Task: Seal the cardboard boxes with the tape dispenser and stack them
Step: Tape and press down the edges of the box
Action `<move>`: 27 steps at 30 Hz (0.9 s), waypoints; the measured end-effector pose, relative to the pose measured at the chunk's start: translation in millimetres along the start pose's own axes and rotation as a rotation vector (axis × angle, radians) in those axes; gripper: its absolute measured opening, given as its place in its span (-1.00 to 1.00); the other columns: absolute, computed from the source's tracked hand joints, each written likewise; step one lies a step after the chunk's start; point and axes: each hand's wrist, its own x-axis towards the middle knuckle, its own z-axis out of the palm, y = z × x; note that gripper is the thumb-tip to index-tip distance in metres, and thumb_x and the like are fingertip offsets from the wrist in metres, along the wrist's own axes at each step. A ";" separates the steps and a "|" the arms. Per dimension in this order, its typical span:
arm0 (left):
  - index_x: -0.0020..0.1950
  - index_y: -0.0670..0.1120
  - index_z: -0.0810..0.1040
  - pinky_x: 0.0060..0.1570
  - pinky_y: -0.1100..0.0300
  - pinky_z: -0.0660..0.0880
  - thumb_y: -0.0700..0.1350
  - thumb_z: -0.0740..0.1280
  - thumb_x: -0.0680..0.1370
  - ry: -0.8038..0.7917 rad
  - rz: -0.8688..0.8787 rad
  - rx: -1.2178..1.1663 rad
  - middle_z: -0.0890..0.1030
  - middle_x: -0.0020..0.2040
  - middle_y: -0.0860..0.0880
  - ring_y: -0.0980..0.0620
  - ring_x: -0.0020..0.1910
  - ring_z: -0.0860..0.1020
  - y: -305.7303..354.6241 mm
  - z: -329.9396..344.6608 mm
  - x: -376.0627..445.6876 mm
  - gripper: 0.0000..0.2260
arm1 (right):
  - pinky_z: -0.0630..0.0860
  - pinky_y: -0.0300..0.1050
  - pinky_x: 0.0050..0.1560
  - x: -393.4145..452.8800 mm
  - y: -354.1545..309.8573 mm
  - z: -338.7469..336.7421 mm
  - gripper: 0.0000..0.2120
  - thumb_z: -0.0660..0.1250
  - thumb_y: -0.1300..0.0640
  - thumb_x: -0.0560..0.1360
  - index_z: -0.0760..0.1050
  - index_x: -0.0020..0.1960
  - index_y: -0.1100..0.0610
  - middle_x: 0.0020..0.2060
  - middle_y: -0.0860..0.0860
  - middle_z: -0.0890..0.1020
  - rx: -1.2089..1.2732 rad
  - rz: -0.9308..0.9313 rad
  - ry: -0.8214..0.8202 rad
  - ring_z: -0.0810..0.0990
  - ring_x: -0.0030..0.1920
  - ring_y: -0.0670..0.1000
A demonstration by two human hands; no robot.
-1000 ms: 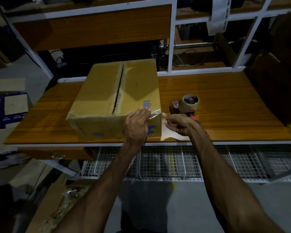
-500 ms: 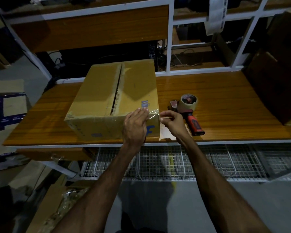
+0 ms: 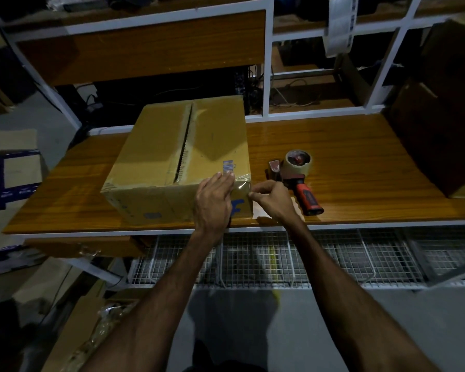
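where the wooden table (image 3: 346, 162) meets its near edge, a brown cardboard box (image 3: 156, 157) sits a bit left of the middle. its two top flaps do not quite meet, so a dark gap runs down the top. it has a small blue striped label near the front right corner and blue print on the front side. a strip of clear shiny tape (image 3: 241, 185) is stuck over that front right corner.

the left hand (image 3: 214, 202) lies flat on the front of the box, with straight fingers pressing down at the top edge next to the tape. the right hand (image 3: 273, 200) is just beside the corner, and its thumb and finger pinch the end of the tape.

right of the hands, the tape dispenser (image 3: 297, 173) lies on the table by itself, with a tan roll and a red and black handle.

farther right, a big dark box (image 3: 440, 124) stands on the table. white shelf bars (image 3: 267, 57) rise behind. wire baskets (image 3: 306, 259) hang under the table. the room is dim.
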 end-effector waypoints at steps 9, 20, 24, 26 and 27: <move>0.41 -0.12 0.60 0.46 -0.04 0.33 -0.31 0.42 0.59 0.002 -0.014 0.000 0.65 0.35 -0.10 -0.11 0.40 0.57 0.7 1.0 -0.3 -0.62 | 0.63 0.01 -0.01 2.2 -7.3 10.6 -0.89 0.47 -0.03 0.56 0.71 0.00 0.00 -0.07 -0.13 0.72 -0.244 0.072 0.047 0.67 -0.10 -0.08; 0.42 -0.13 0.59 0.47 -0.05 0.33 -0.32 0.43 0.58 0.015 -0.009 0.003 0.65 0.34 -0.10 -0.11 0.39 0.57 -1.0 3.9 -0.7 -0.60 | 0.66 0.09 0.07 -1.1 -20.4 2.9 -0.86 0.42 -0.04 0.46 0.72 -0.12 -0.01 -0.11 -0.13 0.76 -0.354 -0.045 0.114 0.69 -0.09 -0.10; 0.42 -0.14 0.59 0.47 -0.05 0.35 -0.33 0.43 0.58 0.024 0.012 0.002 0.65 0.34 -0.10 -0.10 0.39 0.57 -4.1 5.6 -0.9 -0.59 | 0.63 0.10 0.16 -3.1 -16.0 1.3 -0.76 0.44 -0.19 0.45 0.70 -0.02 -0.05 -0.01 -0.17 0.73 -0.277 -0.097 0.181 0.66 0.02 -0.14; 0.42 -0.13 0.59 0.47 -0.03 0.34 -0.32 0.43 0.58 0.027 0.018 0.004 0.65 0.35 -0.09 -0.09 0.40 0.57 -5.2 6.5 -1.2 -0.60 | 0.64 0.07 0.13 -4.3 -17.3 0.3 -0.69 0.46 -0.25 0.46 0.69 0.03 -0.05 0.01 -0.17 0.71 -0.214 -0.118 0.199 0.65 0.02 -0.14; 0.42 -0.12 0.59 0.47 -0.02 0.34 -0.31 0.43 0.58 0.028 0.020 0.007 0.65 0.35 -0.09 -0.09 0.40 0.57 -5.8 6.9 -1.5 -0.60 | 0.64 0.05 0.11 -5.3 -19.8 -0.4 -0.70 0.49 -0.23 0.46 0.67 0.06 -0.06 0.02 -0.16 0.70 -0.190 -0.137 0.206 0.65 0.02 -0.14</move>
